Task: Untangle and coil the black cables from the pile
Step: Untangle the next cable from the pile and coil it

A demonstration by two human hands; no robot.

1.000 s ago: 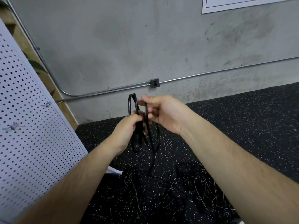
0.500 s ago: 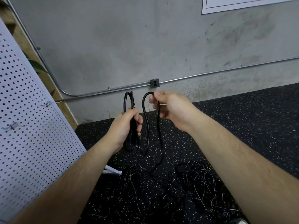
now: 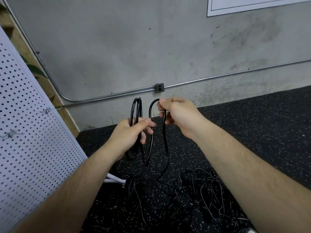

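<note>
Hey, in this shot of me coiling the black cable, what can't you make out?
Head view only.
- Sign on the wall: cut by the top edge, text too small.
- Coil: the left hand gripping it covers its turns.
- Black cable pinched by the right hand: far end lost in the pile.
- Pile: black on dark floor, partly behind both forearms; count unclear.
- White object: mostly behind the left forearm.

nothing is reading clearly here. a white sign (image 3: 252,5) is hanging on the wall (image 3: 117,47), up and to the right of the grey outlet box (image 3: 159,87); a few dark characters are showing along its top edge, cut off and too blurred to make out.
</note>
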